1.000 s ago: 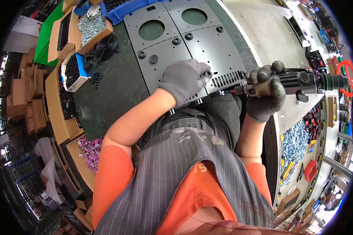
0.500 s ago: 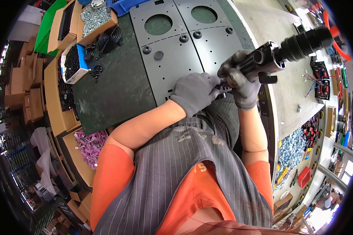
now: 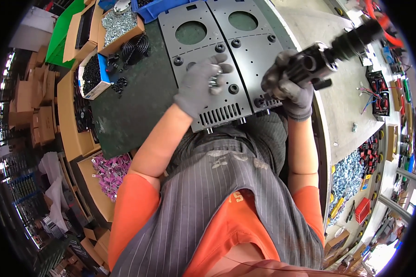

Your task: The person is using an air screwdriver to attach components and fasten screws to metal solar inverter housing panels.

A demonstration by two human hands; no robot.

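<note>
Two grey metal panels with round cut-outs lie side by side on a dark green mat: the left panel (image 3: 194, 55) and the right panel (image 3: 256, 48). My gloved left hand (image 3: 201, 85) rests on the left panel near a black rubber grommet (image 3: 234, 89) and pinches small shiny screws (image 3: 213, 82). My gloved right hand (image 3: 289, 87) grips a black power screwdriver (image 3: 326, 53), its tip pointing down at the near edge of the right panel.
A cardboard box of silver screws (image 3: 118, 21), a box of black parts (image 3: 91, 74) and a black wire fan guard (image 3: 135, 46) sit left of the panels. A bag of pink parts (image 3: 108, 168) lies lower left. Bins of hardware (image 3: 351, 173) line the right bench.
My left hand has slid away from the right hand, up onto the left panel. The screwdriver has swung up and to the right, and the view has shifted.
</note>
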